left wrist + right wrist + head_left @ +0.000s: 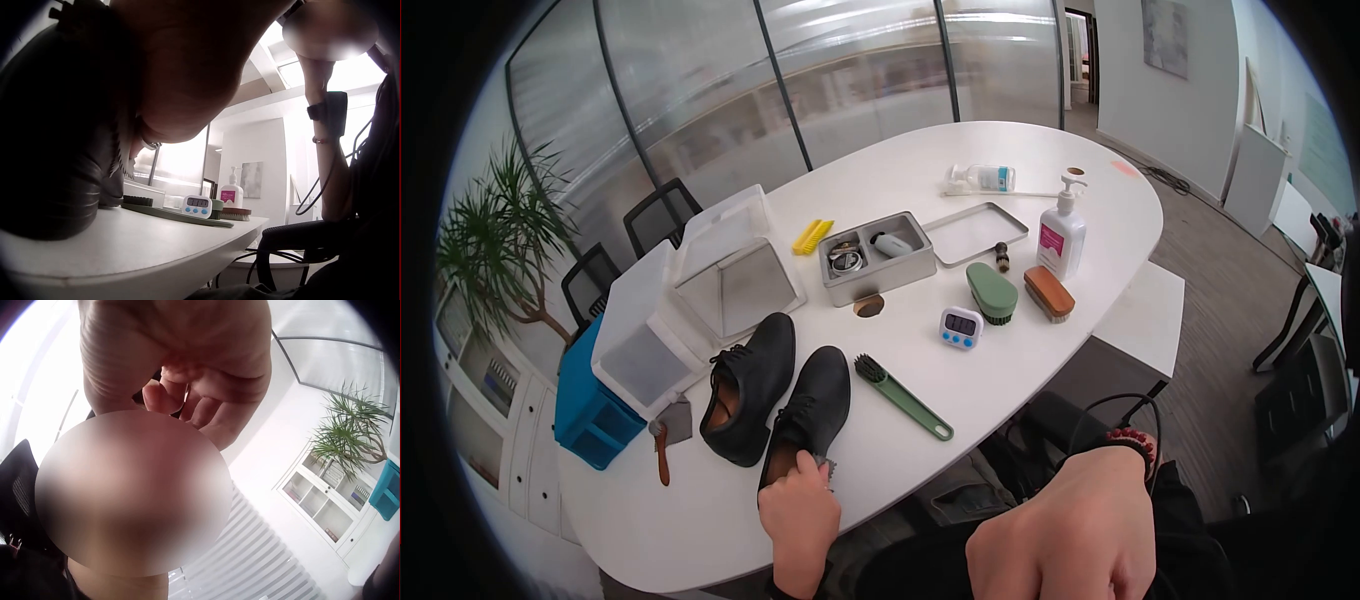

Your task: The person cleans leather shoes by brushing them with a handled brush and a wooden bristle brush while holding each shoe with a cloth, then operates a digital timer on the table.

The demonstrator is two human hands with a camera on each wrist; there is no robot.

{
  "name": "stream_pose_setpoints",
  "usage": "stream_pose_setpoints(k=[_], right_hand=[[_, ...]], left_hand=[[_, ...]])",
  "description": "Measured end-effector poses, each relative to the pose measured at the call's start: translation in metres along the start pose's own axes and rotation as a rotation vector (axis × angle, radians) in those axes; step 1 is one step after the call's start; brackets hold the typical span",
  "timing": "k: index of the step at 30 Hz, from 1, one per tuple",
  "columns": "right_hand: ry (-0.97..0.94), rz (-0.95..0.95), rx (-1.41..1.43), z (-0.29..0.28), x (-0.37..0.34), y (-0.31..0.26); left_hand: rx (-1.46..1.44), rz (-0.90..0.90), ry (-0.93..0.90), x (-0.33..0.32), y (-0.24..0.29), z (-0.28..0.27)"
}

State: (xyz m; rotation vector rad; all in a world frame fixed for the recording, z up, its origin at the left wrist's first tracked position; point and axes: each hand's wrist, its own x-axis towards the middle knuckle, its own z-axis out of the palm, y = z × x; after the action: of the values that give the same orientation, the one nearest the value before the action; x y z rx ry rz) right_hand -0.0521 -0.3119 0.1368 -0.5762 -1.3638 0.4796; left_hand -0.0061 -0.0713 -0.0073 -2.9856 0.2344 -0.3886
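Two black lace-up shoes stand side by side on the table, the left one [748,390] and the right one [822,395]. My left hand [800,515] grips the right shoe at its rear opening. A small grey piece with a serrated edge [119,147] shows under the fingers beside the shoe; whether it is pinched is hard to tell. Raised off the table near my face, my right hand [1070,530] has bent fingers [203,412]; a thin dark thing shows behind them, and whether they hold it is unclear. Right of the shoes lies a green-handled brush [905,397].
A timer [961,328], green brush [992,293], brown brush [1050,293] and pump bottle [1060,235] stand to the right. Behind are a metal tin [880,280], its lid [975,233] and yellow pieces [812,237]. Clear boxes [640,345] and a wooden-handled tool [663,455] are at left.
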Motion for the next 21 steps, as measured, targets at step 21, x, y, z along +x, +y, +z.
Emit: stream_pose_setpoints(k=[21], right_hand=[[0.037,-0.121,-0.265,-0.005,0.003,-0.005]], left_hand=[[-0.021,0.001,0.017,0.000,-0.002,0.002]])
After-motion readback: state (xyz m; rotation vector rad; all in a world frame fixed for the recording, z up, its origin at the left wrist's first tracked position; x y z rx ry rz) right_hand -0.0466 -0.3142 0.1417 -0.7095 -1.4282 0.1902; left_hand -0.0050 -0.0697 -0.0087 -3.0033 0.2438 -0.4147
